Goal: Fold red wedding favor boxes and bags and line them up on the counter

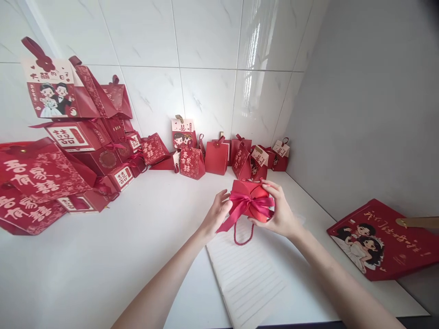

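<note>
A small red gift box [240,186] is held above a lined notebook [247,283]. Across its near face runs a glossy crimson ribbon [252,203] tied in a bow, one tail trailing down to the left. A twisted cord loop [243,243] hangs below the box over the paper. My right hand [281,211] grips the box's right side, thumb beneath and fingers at the upper corner. On the opposite side, my left hand [216,214] is curled against the left edge and the ribbon; its fingertips are partly hidden behind the box.
Stacked red boxes [99,157] and large red gift bags [44,169] fill the left of the white table [154,274]. Several small red boxes [216,157] line the tiled wall. Against the grey wall at right leans a red box with a printed couple [391,246].
</note>
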A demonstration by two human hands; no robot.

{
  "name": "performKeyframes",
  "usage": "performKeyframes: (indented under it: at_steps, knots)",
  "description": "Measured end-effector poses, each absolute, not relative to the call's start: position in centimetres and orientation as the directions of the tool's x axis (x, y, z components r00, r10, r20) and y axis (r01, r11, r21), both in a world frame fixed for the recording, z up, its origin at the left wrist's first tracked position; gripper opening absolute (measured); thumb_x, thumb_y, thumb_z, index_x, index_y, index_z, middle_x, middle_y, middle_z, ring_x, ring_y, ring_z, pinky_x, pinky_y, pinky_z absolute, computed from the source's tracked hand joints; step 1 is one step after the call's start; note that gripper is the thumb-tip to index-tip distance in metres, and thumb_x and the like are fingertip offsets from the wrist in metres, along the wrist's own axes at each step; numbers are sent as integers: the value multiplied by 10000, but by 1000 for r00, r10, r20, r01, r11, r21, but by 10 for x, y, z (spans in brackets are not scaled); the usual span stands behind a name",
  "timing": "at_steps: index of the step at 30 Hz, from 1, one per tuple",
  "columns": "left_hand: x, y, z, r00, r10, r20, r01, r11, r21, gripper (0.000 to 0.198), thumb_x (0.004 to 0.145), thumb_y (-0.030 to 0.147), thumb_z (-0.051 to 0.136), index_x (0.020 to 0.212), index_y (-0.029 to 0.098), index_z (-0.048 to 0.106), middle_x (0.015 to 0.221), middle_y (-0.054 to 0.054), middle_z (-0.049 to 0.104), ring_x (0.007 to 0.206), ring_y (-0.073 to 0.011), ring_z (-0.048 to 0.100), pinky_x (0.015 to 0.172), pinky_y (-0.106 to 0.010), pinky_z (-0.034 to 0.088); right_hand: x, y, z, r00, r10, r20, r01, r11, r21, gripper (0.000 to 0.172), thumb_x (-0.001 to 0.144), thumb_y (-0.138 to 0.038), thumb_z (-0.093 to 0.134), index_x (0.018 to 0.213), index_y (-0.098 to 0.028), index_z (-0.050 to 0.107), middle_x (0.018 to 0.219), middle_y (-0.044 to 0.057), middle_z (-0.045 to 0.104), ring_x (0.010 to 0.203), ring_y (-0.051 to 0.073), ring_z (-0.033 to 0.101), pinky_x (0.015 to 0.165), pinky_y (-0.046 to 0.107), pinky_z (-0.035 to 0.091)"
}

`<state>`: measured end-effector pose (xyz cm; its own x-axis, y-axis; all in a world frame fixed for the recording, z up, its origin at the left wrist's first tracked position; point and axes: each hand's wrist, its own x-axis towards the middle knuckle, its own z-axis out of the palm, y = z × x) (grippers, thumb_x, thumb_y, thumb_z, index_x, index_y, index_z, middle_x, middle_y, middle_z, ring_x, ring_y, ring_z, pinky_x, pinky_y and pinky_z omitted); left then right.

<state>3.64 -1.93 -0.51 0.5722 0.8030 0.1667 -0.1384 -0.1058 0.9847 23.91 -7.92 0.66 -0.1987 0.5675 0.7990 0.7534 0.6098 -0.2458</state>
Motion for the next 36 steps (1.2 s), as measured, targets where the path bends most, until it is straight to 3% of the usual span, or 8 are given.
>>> performKeyframes:
  at_steps: [4, 15, 23, 31, 36]
  knots:
    - [38, -19, -5, 609, 773, 176, -201, -64, 977, 752, 760, 536, 625, 1353, 188, 319, 1391, -163, 429, 1259, -302, 444, 1006, -429, 394, 238, -79, 2, -214, 579, 786, 727, 632, -267, 818, 743, -466, 714, 1356, -271, 208, 1307, 166, 347, 1234, 368, 393, 973, 571, 404]
    - [39, -21, 2, 499, 856, 132, -178, -48, 983, 737, 713, 417, 646, 1312, 142, 316, 1255, -165, 515, 1105, -279, 544, 918, -409, 438, 238, -80, 2, -259, 648, 716, 670, 655, -350, 1044, 744, -560, 696, 1468, -266, 5, 1432, 167, 241, 1308, 359, 290, 1022, 564, 361]
    - [37, -21, 0, 532, 816, 225, -247, -104, 963, 632, 741, 392, 629, 1281, 187, 372, 1275, -129, 506, 1138, -268, 521, 929, -388, 425, 239, -79, 0, -246, 650, 719, 660, 655, -367, 1027, 748, -501, 708, 1463, -252, 13, 1395, 180, 264, 1258, 364, 376, 996, 558, 392]
    - [38, -17, -5, 613, 755, 232, -305, -45, 951, 683, 721, 432, 650, 1295, 187, 371, 1282, -134, 506, 1157, -271, 519, 943, -398, 425, 244, -78, 1, -237, 646, 726, 731, 611, -305, 956, 777, -493, 651, 1456, -226, 34, 1375, 176, 317, 1274, 362, 355, 1025, 564, 361]
    - [40, -18, -2, 528, 830, 178, -222, -68, 973, 554, 765, 392, 587, 1242, 177, 405, 1256, -127, 534, 1118, -261, 549, 909, -380, 443, 242, -78, -3, -169, 722, 672, 723, 554, -413, 931, 785, -558, 643, 1452, -255, 70, 1367, 172, 341, 1238, 346, 413, 942, 520, 454]
